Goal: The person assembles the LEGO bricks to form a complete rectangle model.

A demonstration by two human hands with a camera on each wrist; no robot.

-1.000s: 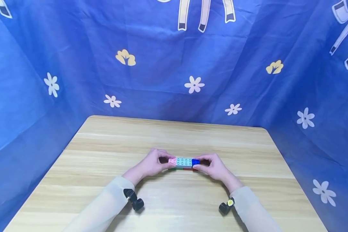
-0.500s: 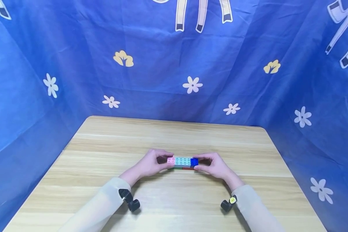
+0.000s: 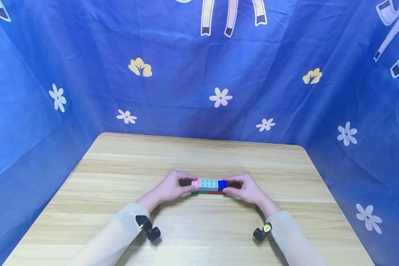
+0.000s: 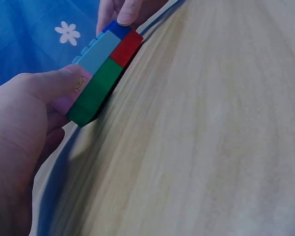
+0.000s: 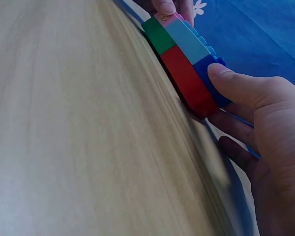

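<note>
Toy building bricks form a two-layer block low over the wooden table [image 3: 206, 229]; whether it touches the table I cannot tell. Its top layer has a pink brick [image 3: 195, 183] at the left, a longer light blue brick [image 3: 208, 184] in the middle and a dark blue brick [image 3: 221, 184] at the right. Beneath them a green brick [image 4: 94, 93] and a red brick [image 5: 188, 81] lie end to end. My left hand [image 3: 171, 186] pinches the pink end, its thumb on the near side. At the other end my right hand [image 3: 247, 191] pinches the dark blue brick.
A blue curtain [image 3: 173, 92] with flower prints stands behind the table and on both sides. Small black cameras, the left camera [image 3: 148, 228] and the right camera [image 3: 262, 232], sit on the wrists above pale sleeves.
The head view shifts slightly. My forearms have spread a little apart, while both hands keep their hold on the ends of the brick block.
</note>
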